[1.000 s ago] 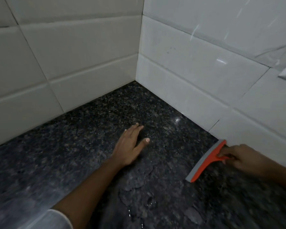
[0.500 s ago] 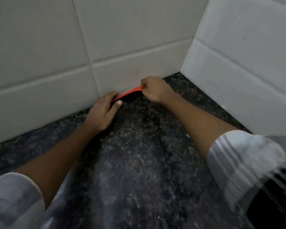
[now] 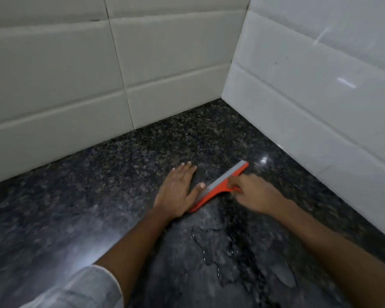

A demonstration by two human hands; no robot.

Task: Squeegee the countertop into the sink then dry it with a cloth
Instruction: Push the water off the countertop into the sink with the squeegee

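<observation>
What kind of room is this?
Probably a kitchen or bathroom corner: a dark speckled stone countertop, white tiled walls, and water pooled near an orange squeegee.

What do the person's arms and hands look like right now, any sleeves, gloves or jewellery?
Both hands are bare: no gloves, rings or watch show on the left hand or the right hand. The forearms are uncovered. On the left arm a light grey sleeve, faintly textured, is pushed up near the elbow. The right arm's sleeve is out of view.
</observation>
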